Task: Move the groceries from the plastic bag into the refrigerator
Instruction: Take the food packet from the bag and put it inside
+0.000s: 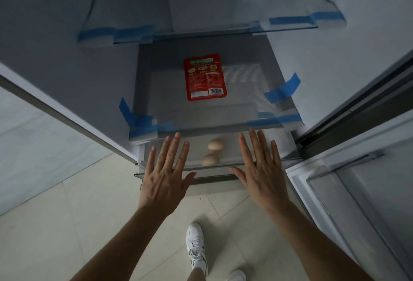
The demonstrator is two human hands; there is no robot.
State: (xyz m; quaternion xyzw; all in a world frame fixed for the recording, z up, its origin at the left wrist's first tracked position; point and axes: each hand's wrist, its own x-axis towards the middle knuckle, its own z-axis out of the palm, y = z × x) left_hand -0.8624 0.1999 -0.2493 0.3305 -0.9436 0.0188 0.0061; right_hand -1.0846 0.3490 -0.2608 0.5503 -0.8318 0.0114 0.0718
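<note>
Red packet (205, 77) (barcode label), blue tape (282, 88), beige eggs (215, 144).

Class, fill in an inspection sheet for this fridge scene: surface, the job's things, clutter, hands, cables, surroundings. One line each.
Surface: glass shelf, with blue tape at its edges and corners.
Job's things: red packet lies flat on the shelf; two eggs lie in the clear drawer below it; plastic bag not in view.
Clutter: nothing seen.
Hands: left hand and right hand are both open, fingers spread, at the drawer front, holding nothing.
Cables: nothing seen.
Surroundings: open fridge door on the right; tiled floor; white shoes below.
</note>
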